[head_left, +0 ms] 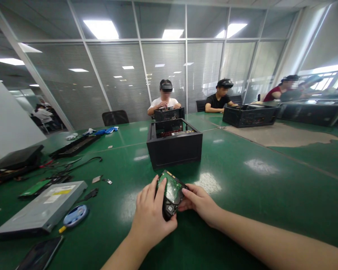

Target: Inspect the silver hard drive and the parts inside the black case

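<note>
Between my two hands, above the green table, is a hard drive (171,191), its green circuit board facing up and toward me. My left hand (149,206) wraps the drive's left side, with fingers over the top edge and the thumb at the lower corner. On the opposite side, my right hand (198,202) grips the right edge between thumb and fingers. The drive is tilted, and its underside is hidden. Just beyond it stands an open black computer case (174,152) with some parts visible inside.
To the left lie a silver optical drive (42,210), a blue round object (75,216), a phone (41,255), a green circuit board (36,188) and loose cables (84,162). Across the table, a person in white (165,99) and a person in black (218,99) sit behind other computer cases (250,115).
</note>
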`<state>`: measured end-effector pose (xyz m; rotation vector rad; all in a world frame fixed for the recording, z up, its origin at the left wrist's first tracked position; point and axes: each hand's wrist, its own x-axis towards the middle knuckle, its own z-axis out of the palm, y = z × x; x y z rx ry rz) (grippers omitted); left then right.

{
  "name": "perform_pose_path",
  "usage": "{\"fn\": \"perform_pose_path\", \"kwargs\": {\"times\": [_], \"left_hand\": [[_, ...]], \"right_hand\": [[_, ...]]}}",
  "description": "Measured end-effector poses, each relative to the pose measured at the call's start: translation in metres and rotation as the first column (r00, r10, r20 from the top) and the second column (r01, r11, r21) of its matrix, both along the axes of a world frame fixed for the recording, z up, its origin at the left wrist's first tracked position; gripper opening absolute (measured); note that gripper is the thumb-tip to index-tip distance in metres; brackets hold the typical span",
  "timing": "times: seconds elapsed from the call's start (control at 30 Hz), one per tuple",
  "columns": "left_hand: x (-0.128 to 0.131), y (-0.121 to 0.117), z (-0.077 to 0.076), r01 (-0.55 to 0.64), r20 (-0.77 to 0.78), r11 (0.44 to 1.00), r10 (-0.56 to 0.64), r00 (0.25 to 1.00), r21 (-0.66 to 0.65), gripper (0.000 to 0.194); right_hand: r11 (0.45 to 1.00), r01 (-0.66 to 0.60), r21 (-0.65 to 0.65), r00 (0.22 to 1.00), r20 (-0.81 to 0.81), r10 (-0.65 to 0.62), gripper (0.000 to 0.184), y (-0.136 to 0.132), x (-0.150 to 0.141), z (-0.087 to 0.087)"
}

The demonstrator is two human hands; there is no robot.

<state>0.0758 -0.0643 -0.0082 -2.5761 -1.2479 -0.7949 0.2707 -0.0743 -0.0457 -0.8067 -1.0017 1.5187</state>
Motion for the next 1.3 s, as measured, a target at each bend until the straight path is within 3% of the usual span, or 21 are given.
{"fn": "perform_pose_path", "kwargs": {"times": [0.33,0.47,0.6,0.7,0.87,0.97,1.03,1.1,1.17,1.3], "left_hand": [[-0.002,0.0,-0.003,0.084,0.011,0.996,-0.084,0.996,-0.007,0.091],[-0.006,0.0,0.001,0.133,-0.006,0.991,-0.133,0.991,-0.028,0.091],[-0.008,-0.003,0.005,0.269,-0.095,0.962,-0.273,0.957,-0.051,0.094],[-0.008,-0.005,0.007,0.333,-0.148,0.941,-0.339,0.929,-0.061,0.093],[-0.012,0.003,0.004,0.205,-0.069,0.978,-0.207,0.976,-0.038,0.094],[-0.018,0.014,-0.001,0.123,0.082,0.991,-0.118,0.99,-0.05,0.103],[-0.02,0.021,-0.004,0.086,0.203,0.988,-0.059,0.978,-0.13,0.11],[-0.02,0.026,-0.006,0.081,0.316,0.953,0.016,0.949,-0.293,0.114],[-0.018,0.029,-0.008,0.113,0.389,0.88,0.086,0.917,-0.461,0.106],[-0.014,0.031,-0.009,0.267,0.511,0.755,0.104,0.853,-0.599,0.064]], "right_hand": [[0.998,0.051,0.044,0.998,-0.035,-0.05,0.036,0.0,0.0,-0.006],[0.998,0.001,0.07,1.0,-0.002,-0.001,0.035,-0.003,0.001,-0.003],[0.991,-0.107,0.086,0.994,0.028,0.105,0.034,-0.006,0.006,0.0],[0.99,-0.112,0.084,0.993,0.049,0.109,0.033,-0.007,0.01,0.0],[0.997,-0.08,-0.017,0.99,-0.12,0.078,0.029,-0.005,0.01,0.002],[0.995,-0.074,-0.072,0.977,-0.204,0.058,0.032,-0.003,0.01,0.002],[0.994,-0.059,-0.092,0.971,-0.235,0.036,0.033,-0.002,0.011,0.003],[0.994,-0.041,-0.097,0.966,-0.257,0.014,0.039,-0.001,0.012,0.003],[0.995,-0.023,-0.102,0.961,-0.275,-0.006,0.048,-0.001,0.011,0.003],[0.994,-0.032,-0.102,0.948,-0.317,-0.002,0.057,-0.001,0.01,0.003]]}}
